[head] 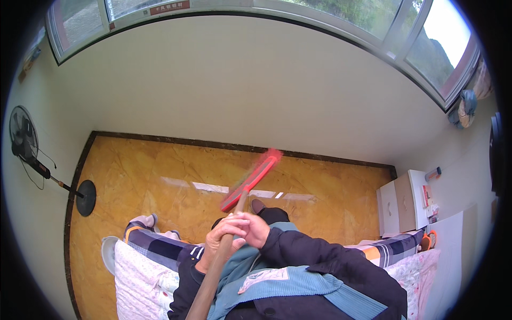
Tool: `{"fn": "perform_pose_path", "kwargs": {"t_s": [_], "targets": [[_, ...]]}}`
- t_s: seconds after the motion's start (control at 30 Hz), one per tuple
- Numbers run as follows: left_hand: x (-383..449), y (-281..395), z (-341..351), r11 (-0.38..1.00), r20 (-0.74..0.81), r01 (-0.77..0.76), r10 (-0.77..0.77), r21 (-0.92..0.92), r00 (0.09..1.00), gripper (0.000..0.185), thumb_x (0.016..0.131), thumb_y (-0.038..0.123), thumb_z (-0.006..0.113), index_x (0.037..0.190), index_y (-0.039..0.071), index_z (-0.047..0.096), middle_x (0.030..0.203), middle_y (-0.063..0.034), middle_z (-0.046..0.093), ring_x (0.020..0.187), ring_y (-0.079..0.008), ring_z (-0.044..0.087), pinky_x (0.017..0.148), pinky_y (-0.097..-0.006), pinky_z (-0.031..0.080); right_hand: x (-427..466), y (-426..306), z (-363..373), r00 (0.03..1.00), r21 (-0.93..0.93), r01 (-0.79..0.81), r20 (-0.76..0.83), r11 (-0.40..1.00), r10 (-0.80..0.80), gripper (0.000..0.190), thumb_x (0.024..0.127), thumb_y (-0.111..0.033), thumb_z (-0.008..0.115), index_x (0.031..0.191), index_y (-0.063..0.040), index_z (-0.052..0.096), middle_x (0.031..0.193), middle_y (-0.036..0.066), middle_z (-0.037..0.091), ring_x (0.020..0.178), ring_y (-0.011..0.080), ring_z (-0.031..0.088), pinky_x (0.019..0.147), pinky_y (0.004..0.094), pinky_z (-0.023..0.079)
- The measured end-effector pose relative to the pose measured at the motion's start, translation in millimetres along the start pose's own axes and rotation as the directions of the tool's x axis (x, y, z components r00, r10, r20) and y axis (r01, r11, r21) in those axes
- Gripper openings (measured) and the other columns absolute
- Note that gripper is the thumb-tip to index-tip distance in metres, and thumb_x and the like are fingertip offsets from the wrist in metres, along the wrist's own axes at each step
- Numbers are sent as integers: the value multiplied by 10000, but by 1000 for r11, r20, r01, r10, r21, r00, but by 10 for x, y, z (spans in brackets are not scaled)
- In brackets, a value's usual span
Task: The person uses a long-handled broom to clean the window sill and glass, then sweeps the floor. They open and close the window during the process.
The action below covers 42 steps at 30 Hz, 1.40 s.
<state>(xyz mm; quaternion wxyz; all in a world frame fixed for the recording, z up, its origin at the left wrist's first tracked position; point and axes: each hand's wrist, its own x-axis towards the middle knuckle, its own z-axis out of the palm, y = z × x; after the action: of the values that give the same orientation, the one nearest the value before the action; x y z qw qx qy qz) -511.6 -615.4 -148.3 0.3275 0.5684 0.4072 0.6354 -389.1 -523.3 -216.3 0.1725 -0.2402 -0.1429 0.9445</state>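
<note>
Both hands grip the brown handle point(213, 269) of a broom, close together in front of my body. My left hand point(218, 236) wraps around the handle, while my right hand point(255, 229) overlaps it from the right side, its fingers laid over the shaft. The handle runs down past my left side and out at the bottom of the view. Beyond my hands, the broom's red head point(259, 175) lies slanted over the yellow marbled floor point(168, 160). Its bristles reach the dark skirting point(208, 143) at the far wall, and its far end looks blurred.
A black pedestal fan point(85, 198) stands at the left wall. Behind me is a bed with a pink-patterned sheet point(138, 276) and plaid cover point(160, 248). A bedside cabinet point(406, 202) stands at the right, holding small items. Windows point(340, 16) span the far wall. A shoe point(258, 206) shows beneath me.
</note>
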Motion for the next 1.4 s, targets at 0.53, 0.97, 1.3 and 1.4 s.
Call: {"fn": "perform_pose_path", "kwargs": {"t_s": [0.53, 0.97, 1.3, 1.4], "targets": [[-324, -193, -376, 881, -30, 212, -247, -423, 969, 66, 891, 60, 641, 848, 21, 609, 1014, -176, 695, 1151, -359, 602, 1006, -493, 446, -208, -1413, -2436, 483, -24, 541, -809, 841, -334, 72, 974, -119, 493, 972, -50, 469, 830, 101, 542, 735, 231, 540, 701, 390, 513], [589, -1007, 197, 942, 244, 277, -229, -190, 943, 63, 892, 10, 569, 843, 15, 607, 1020, -111, 687, 1157, -294, 607, 1061, -465, 415, 336, -1368, -3303, 443, 11, 419, -876, 908, -194, 190, 1013, -201, 402, 1146, -71, 368, 912, 129, 527, 691, 210, 516, 603, 370, 490], [620, -224, -318, 976, -190, 219, -215, 0, 958, 195, 838, 128, 557, 668, 33, 545, 635, -66, 579, 703, -237, 638, 876, -450, 502, 1509, -870, -2078, 488, -193, 39, -852, 980, -187, 87, 934, -100, 467, 902, -47, 528, 776, 129, 577, 697, 258, 596, 551, 467, 458], [500, 188, -456, 985, -248, 124, -91, 121, 964, 212, 818, 150, 574, 644, 48, 509, 566, -50, 537, 581, -215, 591, 760, -417, 516, 1779, -545, -1548, 671, -222, -19, -726, 975, -152, 137, 971, -158, 469, 964, -32, 522, 776, 101, 545, 695, 230, 560, 606, 409, 474]]}}
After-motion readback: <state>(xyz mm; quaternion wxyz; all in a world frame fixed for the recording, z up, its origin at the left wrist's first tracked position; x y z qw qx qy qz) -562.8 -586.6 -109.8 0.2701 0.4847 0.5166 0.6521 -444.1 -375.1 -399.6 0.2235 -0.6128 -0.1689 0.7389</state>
